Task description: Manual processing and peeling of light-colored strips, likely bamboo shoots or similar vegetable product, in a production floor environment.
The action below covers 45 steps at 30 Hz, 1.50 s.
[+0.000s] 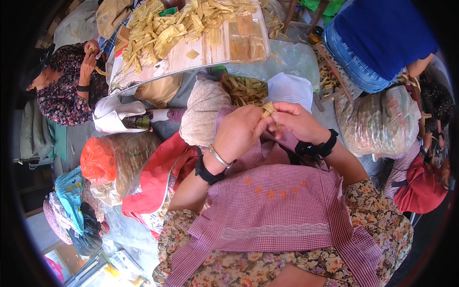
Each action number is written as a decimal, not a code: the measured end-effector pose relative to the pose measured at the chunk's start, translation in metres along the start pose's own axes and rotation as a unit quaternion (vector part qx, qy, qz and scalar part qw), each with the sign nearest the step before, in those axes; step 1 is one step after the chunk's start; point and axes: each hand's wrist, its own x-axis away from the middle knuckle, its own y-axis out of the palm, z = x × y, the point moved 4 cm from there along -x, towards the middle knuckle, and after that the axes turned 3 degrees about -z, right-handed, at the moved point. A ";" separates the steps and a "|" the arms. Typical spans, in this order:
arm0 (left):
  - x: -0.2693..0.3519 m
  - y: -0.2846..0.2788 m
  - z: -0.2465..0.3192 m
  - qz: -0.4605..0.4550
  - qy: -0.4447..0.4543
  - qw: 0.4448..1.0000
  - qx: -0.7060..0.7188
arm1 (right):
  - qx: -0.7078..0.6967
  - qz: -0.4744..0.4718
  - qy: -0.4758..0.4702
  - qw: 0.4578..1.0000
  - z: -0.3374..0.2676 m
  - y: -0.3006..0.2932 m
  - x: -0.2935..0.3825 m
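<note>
My left hand and my right hand meet above my lap, in front of the checked apron. Between their fingertips they grip a small folded piece of yellowish dried leaf strip. Its lower part is partly hidden by my fingers. Beyond the hands, more dried strips lie in a heap below table height. A beige towel covers my knee to the left of the hands, and a white cloth lies just past my right hand.
Ahead stands a low table heaped with loose dried strips; a clear packet of flat pieces sits at its right end. At left, a person handles a strip. Stuffed plastic bags and a red bag flank me.
</note>
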 end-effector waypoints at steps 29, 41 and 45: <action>0.023 0.019 -0.010 -0.055 -0.123 0.823 0.552 | -0.053 0.067 -0.029 0.996 -0.017 -0.030 -0.004; 0.011 0.043 -0.041 -0.047 -0.282 0.615 0.735 | 0.139 0.041 -0.022 0.989 -0.037 -0.033 -0.010; -0.001 0.022 -0.052 -0.073 -0.252 0.646 0.717 | 0.157 0.015 -0.022 0.987 -0.053 -0.032 -0.020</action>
